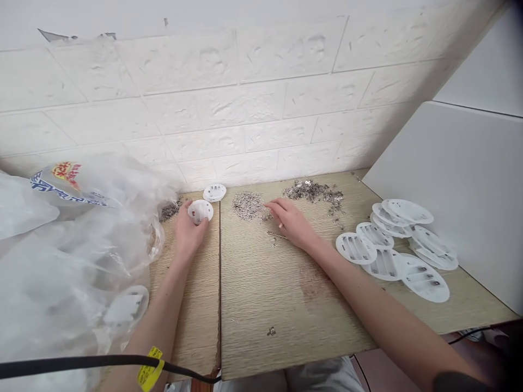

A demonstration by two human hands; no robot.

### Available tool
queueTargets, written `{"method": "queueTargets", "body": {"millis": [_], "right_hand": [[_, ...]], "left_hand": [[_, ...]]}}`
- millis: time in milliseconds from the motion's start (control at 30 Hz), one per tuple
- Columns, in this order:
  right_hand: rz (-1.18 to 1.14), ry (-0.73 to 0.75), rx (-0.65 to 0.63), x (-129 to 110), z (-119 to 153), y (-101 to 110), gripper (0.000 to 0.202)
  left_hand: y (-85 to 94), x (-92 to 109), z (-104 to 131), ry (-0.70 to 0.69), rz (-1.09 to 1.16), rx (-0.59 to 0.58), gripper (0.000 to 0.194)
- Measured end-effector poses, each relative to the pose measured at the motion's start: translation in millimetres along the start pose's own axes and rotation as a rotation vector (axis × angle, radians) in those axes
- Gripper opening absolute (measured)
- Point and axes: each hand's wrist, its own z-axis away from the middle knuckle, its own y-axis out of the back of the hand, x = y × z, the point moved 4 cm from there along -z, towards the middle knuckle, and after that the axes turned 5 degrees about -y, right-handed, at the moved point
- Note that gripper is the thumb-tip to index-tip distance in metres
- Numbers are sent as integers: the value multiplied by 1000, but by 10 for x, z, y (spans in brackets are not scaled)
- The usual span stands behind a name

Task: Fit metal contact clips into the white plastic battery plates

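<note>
White slotted disc (200,210), held left of the seam (220,283) in the tabletop (261,294), its slotted face turned up towards the person; from where I stand I cannot tell whether its underside touches the wood. Left hand (189,232): thumb on the near edge, fingers round the left side, closed enough to grip the disc. Right hand (295,223): fingers drawn close together at the right edge of a heap of small metal pieces (247,206); whether they pinch one, I cannot tell. A thin rod (276,234) lies just beside this hand. Step in hand, as I judge it: picking out a piece while the disc is kept ready. On that reading, the next move calls for a light fingertip pinch on a single piece and a steady left hold. Farther out: another disc (214,192) by the wall (261,109), a darker heap (312,191) beyond the right hand, overlapping discs (355,248) at the right, a large clear bag (61,283) at the left
</note>
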Motion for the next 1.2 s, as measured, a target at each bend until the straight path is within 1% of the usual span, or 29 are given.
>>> {"method": "queueTargets", "body": {"millis": [100, 200, 333, 400, 467, 567, 667, 767, 833, 1000, 1100, 1200], "right_hand": [[24, 2, -42, -9, -20, -30, 32], [40, -17, -82, -8, -16, -47, 27], [18, -22, -91, 5, -8, -60, 26], [11, -26, -91, 6, -11, -65, 25], [2, -38, -96, 0, -14, -68, 24], [-17, -69, -97, -10, -12, -69, 21], [-23, -81, -90, -14, -9, -69, 18], [-14, -52, -88, -15, -22, -72, 19], [-14, -29, -106, -17, -39, -81, 20], [-34, -75, -128, -20, -72, -102, 17], [-14, -84, -113, -44, -69, -106, 17], [-27, -75, -74, -68, -62, -88, 17]], "left_hand": [[1, -21, -2, 72, 63, -6, 69], [22, 13, 7, 82, 123, 37, 58], [36, 47, 17, 106, 309, 99, 39], [42, 70, 25, 132, 403, 132, 36], [34, 114, 47, 158, 470, 132, 35], [-22, 220, 120, 184, 484, 38, 30], [-134, 368, 224, 139, 473, -138, 25], [-257, 476, 318, 121, 501, -278, 24], [-321, 518, 358, 111, 521, -329, 26], [-398, 543, 410, 87, 562, -375, 36], [-405, 554, 424, 83, 605, -393, 42], [-386, 573, 424, 117, 651, -384, 45]]}}
